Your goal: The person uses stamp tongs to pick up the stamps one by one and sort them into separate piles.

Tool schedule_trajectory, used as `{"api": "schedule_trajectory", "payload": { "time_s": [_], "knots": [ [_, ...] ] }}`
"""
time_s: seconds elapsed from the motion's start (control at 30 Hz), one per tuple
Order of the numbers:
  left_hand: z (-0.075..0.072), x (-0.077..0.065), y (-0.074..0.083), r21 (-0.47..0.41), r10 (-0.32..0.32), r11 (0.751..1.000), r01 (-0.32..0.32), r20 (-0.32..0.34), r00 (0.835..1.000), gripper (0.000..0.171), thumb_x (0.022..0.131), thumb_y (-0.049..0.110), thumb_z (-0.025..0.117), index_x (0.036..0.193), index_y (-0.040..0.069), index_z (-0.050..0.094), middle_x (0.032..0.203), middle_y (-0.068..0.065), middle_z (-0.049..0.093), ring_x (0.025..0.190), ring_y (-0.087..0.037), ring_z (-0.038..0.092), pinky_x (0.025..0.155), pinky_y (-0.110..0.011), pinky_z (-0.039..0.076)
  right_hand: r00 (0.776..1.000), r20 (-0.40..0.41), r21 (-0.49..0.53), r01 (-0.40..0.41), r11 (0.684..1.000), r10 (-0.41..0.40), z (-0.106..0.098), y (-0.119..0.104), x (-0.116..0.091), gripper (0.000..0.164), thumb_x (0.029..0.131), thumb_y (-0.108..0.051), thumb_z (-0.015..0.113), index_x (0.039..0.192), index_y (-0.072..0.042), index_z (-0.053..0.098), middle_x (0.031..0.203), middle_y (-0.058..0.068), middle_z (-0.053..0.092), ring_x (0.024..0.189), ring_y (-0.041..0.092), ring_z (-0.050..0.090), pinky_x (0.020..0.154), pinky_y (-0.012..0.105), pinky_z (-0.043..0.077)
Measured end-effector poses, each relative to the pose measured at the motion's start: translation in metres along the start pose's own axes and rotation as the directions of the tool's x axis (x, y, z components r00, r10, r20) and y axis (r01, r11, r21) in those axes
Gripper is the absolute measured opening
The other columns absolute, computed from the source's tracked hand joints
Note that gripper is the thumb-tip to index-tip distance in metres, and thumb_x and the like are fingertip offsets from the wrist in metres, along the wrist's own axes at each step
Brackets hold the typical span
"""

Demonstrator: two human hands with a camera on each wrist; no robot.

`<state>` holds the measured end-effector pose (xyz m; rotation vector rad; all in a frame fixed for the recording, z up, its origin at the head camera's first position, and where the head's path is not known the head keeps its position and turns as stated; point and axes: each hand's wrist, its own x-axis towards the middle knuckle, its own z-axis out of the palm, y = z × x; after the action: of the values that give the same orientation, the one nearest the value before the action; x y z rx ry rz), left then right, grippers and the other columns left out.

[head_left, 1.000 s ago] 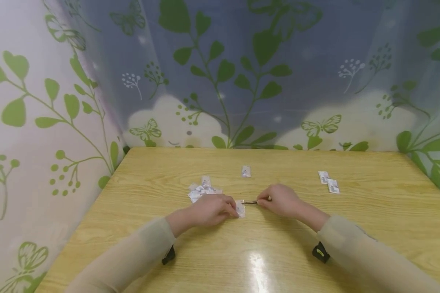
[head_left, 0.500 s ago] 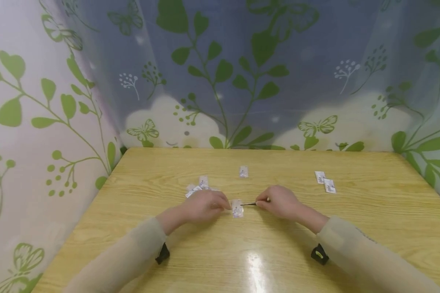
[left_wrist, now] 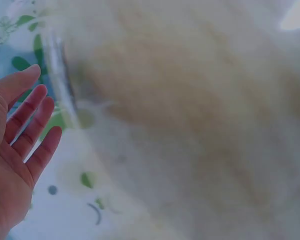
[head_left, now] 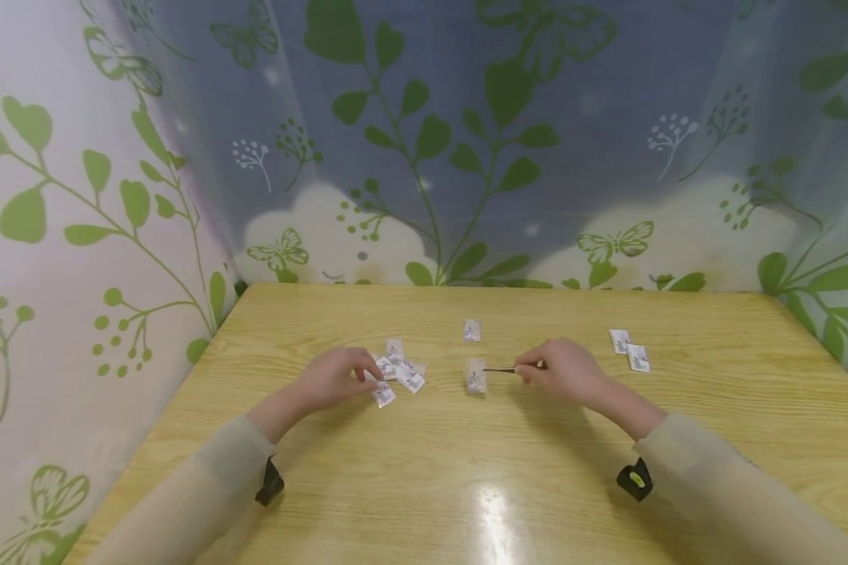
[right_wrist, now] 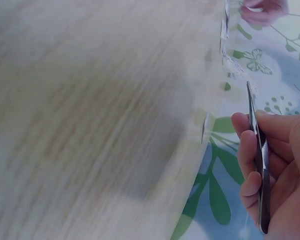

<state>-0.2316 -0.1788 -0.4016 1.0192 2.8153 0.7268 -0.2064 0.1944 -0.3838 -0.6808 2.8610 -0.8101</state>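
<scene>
My right hand (head_left: 561,373) grips a pair of dark metal tweezers (right_wrist: 260,165), thumb and fingers curled around the shaft. At the tweezers' tips is a small clear packet with printing (head_left: 476,378), in the middle of the head view. My left hand (head_left: 332,383) is at the left edge of a loose pile of small printed packets (head_left: 410,378). The left wrist view shows that hand's fingers (left_wrist: 42,155) relaxed and spread, with nothing between them. Its fingertips partly cover the nearest packet (head_left: 384,395) in the head view; whether they touch it I cannot tell.
A single packet (head_left: 472,329) lies farther back on the wooden table (head_left: 410,486). Two overlapping packets (head_left: 638,358) lie at the right. Behind the table hangs a patterned curtain (head_left: 367,157), with another pale leaf-patterned side (head_left: 63,275) at the left.
My left hand has let go of the packet and moved left to the pile, uncovering more of it. My right hand has moved the packet with the tweezers slightly right and away from me.
</scene>
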Motion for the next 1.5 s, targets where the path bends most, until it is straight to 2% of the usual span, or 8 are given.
{"api": "schedule_trajectory", "payload": {
  "time_s": [0.13, 0.23, 0.5, 0.83, 1.07, 1.23, 1.37, 1.5],
  "knots": [
    [0.004, -0.004, -0.008, -0.03, -0.038, 0.999, 0.039, 0.026, 0.999, 0.005, 0.085, 0.016, 0.075, 0.09, 0.015, 0.075, 0.091, 0.006, 0.066, 0.08, -0.013, 0.062, 0.074, -0.034, 0.051, 1.0, -0.01, 0.017, -0.002, 1.0, 0.002, -0.004, 0.005, 0.001, 0.022, 0.097, -0.013, 0.059, 0.11, 0.0, 0.072, 0.082, 0.001, 0.071, 0.068, 0.013, 0.064, 0.055, 0.029, 0.046],
    [0.007, -0.004, -0.011, -0.049, -0.059, 0.997, 0.061, 0.042, 0.997, 0.004, 0.084, 0.018, 0.076, 0.088, 0.018, 0.074, 0.09, 0.008, 0.065, 0.082, -0.013, 0.062, 0.078, -0.036, 0.051, 0.999, -0.007, 0.041, -0.033, 0.999, 0.033, -0.01, 0.008, 0.002, 0.024, 0.097, -0.013, 0.059, 0.112, 0.002, 0.071, 0.083, 0.004, 0.072, 0.067, 0.017, 0.065, 0.053, 0.03, 0.046],
    [0.008, 0.002, -0.014, -0.012, -0.068, 0.998, 0.069, 0.076, 0.995, 0.003, 0.083, 0.02, 0.077, 0.084, 0.021, 0.074, 0.095, 0.009, 0.064, 0.08, -0.007, 0.06, 0.076, -0.032, 0.05, 0.994, -0.009, 0.021, -0.107, 0.994, 0.107, -0.032, 0.025, 0.004, 0.03, 0.099, -0.017, 0.057, 0.119, 0.003, 0.066, 0.089, 0.01, 0.072, 0.071, 0.024, 0.066, 0.052, 0.032, 0.047],
    [0.012, 0.002, -0.014, -0.024, -0.076, 0.997, 0.078, 0.066, 0.995, 0.005, 0.084, 0.019, 0.076, 0.086, 0.022, 0.074, 0.095, 0.01, 0.063, 0.082, -0.008, 0.062, 0.079, -0.035, 0.05, 0.995, -0.01, -0.024, -0.101, 0.995, 0.1, -0.051, 0.05, 0.027, 0.031, 0.1, -0.016, 0.055, 0.119, 0.006, 0.065, 0.093, 0.013, 0.072, 0.078, 0.03, 0.067, 0.058, 0.035, 0.05],
    [0.011, 0.0, -0.015, -0.018, -0.079, 0.997, 0.08, 0.066, 0.995, 0.005, 0.084, 0.019, 0.076, 0.085, 0.023, 0.074, 0.096, 0.009, 0.063, 0.083, -0.008, 0.063, 0.08, -0.036, 0.05, 0.998, 0.029, -0.025, -0.056, 0.998, 0.057, -0.039, 0.047, 0.055, 0.027, 0.099, -0.017, 0.057, 0.113, 0.002, 0.07, 0.089, 0.007, 0.072, 0.077, 0.026, 0.067, 0.066, 0.039, 0.053],
    [0.011, -0.001, -0.014, -0.017, -0.071, 0.997, 0.072, 0.065, 0.995, 0.005, 0.083, 0.019, 0.077, 0.086, 0.022, 0.074, 0.096, 0.009, 0.064, 0.082, -0.008, 0.063, 0.079, -0.035, 0.05, 0.998, 0.06, -0.011, -0.008, 1.0, 0.008, -0.027, 0.045, 0.067, 0.025, 0.098, -0.015, 0.058, 0.109, 0.002, 0.072, 0.087, 0.009, 0.072, 0.071, 0.024, 0.067, 0.07, 0.042, 0.053],
    [0.011, 0.0, -0.013, -0.02, -0.084, 0.996, 0.085, 0.069, 0.994, 0.004, 0.084, 0.02, 0.077, 0.086, 0.022, 0.074, 0.095, 0.01, 0.063, 0.082, -0.007, 0.062, 0.077, -0.033, 0.05, 0.998, 0.063, -0.049, 0.018, 0.999, -0.014, -0.019, 0.049, 0.072, 0.021, 0.097, -0.014, 0.058, 0.093, -0.002, 0.075, 0.085, 0.009, 0.072, 0.064, 0.018, 0.064, 0.071, 0.041, 0.052],
    [0.01, 0.0, -0.013, -0.022, -0.084, 0.996, 0.086, 0.067, 0.994, 0.003, 0.084, 0.02, 0.077, 0.086, 0.02, 0.075, 0.094, 0.009, 0.063, 0.082, -0.008, 0.062, 0.077, -0.034, 0.05, 0.999, 0.046, -0.088, 0.019, 0.996, -0.015, -0.015, 0.051, 0.075, 0.023, 0.096, -0.014, 0.059, 0.081, -0.006, 0.074, 0.081, 0.005, 0.069, 0.06, 0.012, 0.053, 0.067, 0.036, 0.046]
  ]
}}
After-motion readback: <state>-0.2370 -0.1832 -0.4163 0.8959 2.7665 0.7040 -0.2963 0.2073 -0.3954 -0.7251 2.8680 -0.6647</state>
